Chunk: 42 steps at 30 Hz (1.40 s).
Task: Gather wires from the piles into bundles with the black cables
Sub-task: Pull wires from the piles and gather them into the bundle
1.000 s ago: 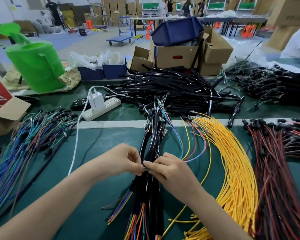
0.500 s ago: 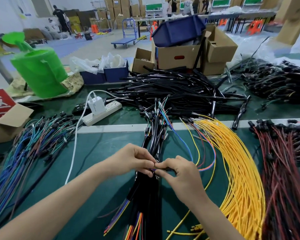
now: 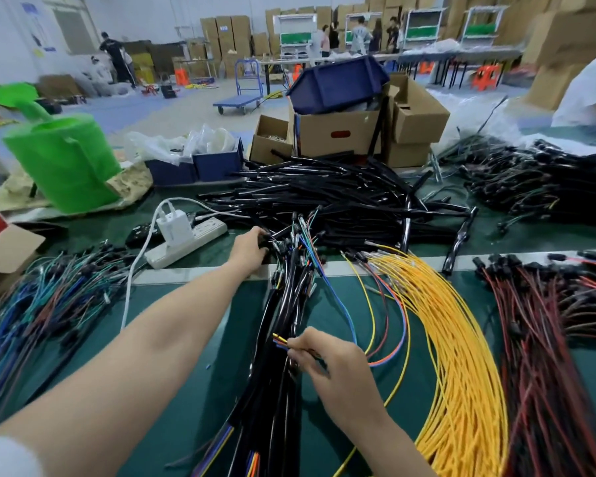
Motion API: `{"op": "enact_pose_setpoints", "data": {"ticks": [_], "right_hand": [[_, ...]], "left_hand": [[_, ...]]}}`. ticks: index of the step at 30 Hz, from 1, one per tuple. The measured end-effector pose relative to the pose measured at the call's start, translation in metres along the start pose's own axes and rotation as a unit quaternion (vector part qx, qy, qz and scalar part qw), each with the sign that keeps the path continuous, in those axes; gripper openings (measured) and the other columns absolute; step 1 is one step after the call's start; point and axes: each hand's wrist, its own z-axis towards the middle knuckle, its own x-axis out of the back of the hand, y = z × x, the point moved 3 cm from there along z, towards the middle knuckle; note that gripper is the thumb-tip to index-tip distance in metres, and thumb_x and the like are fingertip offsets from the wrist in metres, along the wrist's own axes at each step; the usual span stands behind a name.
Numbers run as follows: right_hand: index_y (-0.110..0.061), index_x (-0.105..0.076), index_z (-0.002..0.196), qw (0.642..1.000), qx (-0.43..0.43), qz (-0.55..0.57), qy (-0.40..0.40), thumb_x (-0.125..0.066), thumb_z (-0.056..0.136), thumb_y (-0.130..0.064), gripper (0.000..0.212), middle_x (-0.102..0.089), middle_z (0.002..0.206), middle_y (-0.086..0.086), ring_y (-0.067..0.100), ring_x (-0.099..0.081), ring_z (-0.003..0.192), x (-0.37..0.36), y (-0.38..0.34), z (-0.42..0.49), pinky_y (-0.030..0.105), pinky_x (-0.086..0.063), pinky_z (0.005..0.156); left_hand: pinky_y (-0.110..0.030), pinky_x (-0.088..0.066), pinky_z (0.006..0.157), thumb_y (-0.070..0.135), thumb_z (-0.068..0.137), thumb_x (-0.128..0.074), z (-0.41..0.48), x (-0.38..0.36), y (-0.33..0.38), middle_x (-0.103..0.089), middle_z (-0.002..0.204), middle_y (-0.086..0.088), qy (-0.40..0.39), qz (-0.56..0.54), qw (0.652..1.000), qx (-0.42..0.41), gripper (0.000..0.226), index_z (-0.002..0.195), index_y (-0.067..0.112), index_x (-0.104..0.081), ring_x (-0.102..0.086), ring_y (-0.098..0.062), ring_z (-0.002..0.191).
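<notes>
Bundle [image 3: 283, 304]: left grip [image 3: 250, 247] holds far end; right grip [image 3: 334, 370] pinches wire tips [image 3: 280, 339].

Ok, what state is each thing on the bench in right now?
left hand: grips the black bundle at its far end
right hand: pinches the thin wires by their tips
black bundle: lying lengthwise on the table
yellow wires: loose pile, untouched
power strip: charger plugged in
blue bin: tilted on a carton

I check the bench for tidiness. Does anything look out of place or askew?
Yes. The blue bin sits tilted on top of the open carton behind the black cables. It does not rest flat and might slide off.
</notes>
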Motion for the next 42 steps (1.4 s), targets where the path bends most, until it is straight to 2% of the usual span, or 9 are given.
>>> {"op": "enact_pose_setpoints", "data": {"ticks": [5, 11, 15, 17, 20, 23, 28, 32, 42], "right_hand": [[-0.015, -0.057, 0.080, 1.000, -0.001, 0.003, 0.004, -0.062, 0.088, -0.022, 0.012, -0.070, 0.086, -0.005, 0.014, -0.067, 0.083, -0.005, 0.002, 0.002, 0.041, -0.053, 0.070], [-0.011, -0.059, 0.080, 1.000, -0.010, 0.003, -0.013, -0.066, 0.088, -0.018, 0.012, -0.070, 0.087, -0.004, 0.015, -0.066, 0.085, -0.006, 0.004, 0.001, 0.043, -0.053, 0.074], [-0.014, -0.061, 0.080, 1.000, -0.022, -0.010, 0.003, -0.067, 0.086, -0.017, 0.009, -0.071, 0.088, -0.007, 0.015, -0.066, 0.085, 0.000, 0.004, 0.001, 0.042, -0.052, 0.075], [-0.014, -0.063, 0.081, 1.000, -0.021, -0.020, 0.002, -0.067, 0.086, -0.018, 0.008, -0.071, 0.087, -0.007, 0.016, -0.066, 0.083, -0.001, 0.001, 0.000, 0.042, -0.052, 0.074], [-0.017, -0.067, 0.085, 0.998, -0.025, -0.056, 0.021, -0.069, 0.085, -0.022, 0.006, -0.069, 0.080, -0.005, 0.017, -0.064, 0.077, -0.002, -0.001, -0.002, 0.040, -0.050, 0.070], [-0.022, -0.066, 0.084, 0.996, -0.057, -0.060, 0.030, -0.068, 0.086, -0.025, 0.004, -0.070, 0.078, -0.005, 0.014, -0.064, 0.075, 0.000, 0.000, -0.002, 0.039, -0.050, 0.070], [-0.013, -0.067, 0.078, 0.982, -0.118, 0.137, 0.050, -0.069, 0.084, -0.005, 0.010, -0.073, 0.071, -0.008, 0.004, -0.067, 0.070, 0.011, 0.000, 0.005, 0.020, -0.050, 0.070], [-0.007, -0.069, 0.083, 0.963, -0.123, 0.236, 0.051, -0.066, 0.084, 0.003, 0.011, -0.074, 0.072, 0.002, 0.010, -0.069, 0.071, 0.018, 0.001, 0.008, 0.018, -0.051, 0.073], [-0.017, -0.075, 0.083, 0.962, -0.115, 0.249, -0.004, -0.063, 0.084, 0.006, 0.026, -0.072, 0.065, 0.002, 0.007, -0.066, 0.066, 0.022, -0.003, 0.010, 0.011, -0.047, 0.071]], "left_hand": [[-0.020, -0.039, 0.076, 0.010, 0.086, -0.067, 0.006, 0.008, 0.002, -0.069, 0.104, -0.009, 0.015, -0.003, 1.000, -0.018, 0.016, 0.102, 0.007, -0.067, -0.061, -0.021, 0.094], [-0.028, -0.038, 0.073, 0.011, 0.090, -0.060, 0.010, 0.028, -0.002, -0.066, 0.102, -0.014, 0.028, 0.012, 0.999, -0.022, 0.012, 0.099, 0.004, -0.066, -0.056, -0.024, 0.089], [-0.038, -0.048, 0.084, 0.012, 0.094, -0.051, 0.031, 0.095, 0.004, -0.061, 0.109, -0.018, 0.120, -0.190, 0.972, 0.069, 0.020, 0.111, 0.002, -0.055, -0.058, -0.028, 0.095], [-0.033, -0.047, 0.068, 0.012, 0.098, -0.041, 0.034, 0.138, 0.024, -0.063, 0.101, -0.014, 0.131, -0.403, 0.903, 0.072, 0.017, 0.112, 0.004, -0.046, -0.060, -0.024, 0.084], [-0.023, -0.044, 0.050, 0.010, 0.101, -0.033, 0.011, 0.207, 0.064, -0.064, 0.079, -0.006, 0.210, -0.540, 0.814, -0.036, 0.012, 0.096, 0.017, -0.042, -0.063, -0.017, 0.068], [-0.022, -0.043, 0.050, 0.014, 0.101, -0.038, -0.035, 0.247, 0.100, -0.056, 0.068, 0.002, 0.270, -0.422, 0.843, -0.197, 0.015, 0.100, 0.014, -0.053, -0.049, -0.008, 0.052], [-0.012, -0.044, 0.049, 0.011, 0.097, -0.048, -0.145, 0.173, 0.103, -0.064, 0.072, 0.032, -0.004, -0.100, 0.955, -0.278, 0.025, 0.102, 0.021, -0.070, -0.049, -0.001, 0.049], [-0.021, -0.052, 0.057, 0.009, 0.090, -0.062, -0.202, 0.092, 0.054, -0.069, 0.075, 0.006, -0.200, -0.149, 0.957, -0.150, 0.024, 0.110, 0.018, -0.069, -0.056, -0.002, 0.056], [-0.016, -0.043, 0.048, 0.004, 0.092, -0.057, -0.224, 0.060, 0.036, -0.071, 0.074, 0.008, -0.226, -0.256, 0.934, -0.107, 0.022, 0.094, 0.022, -0.069, -0.056, -0.003, 0.055]]}}
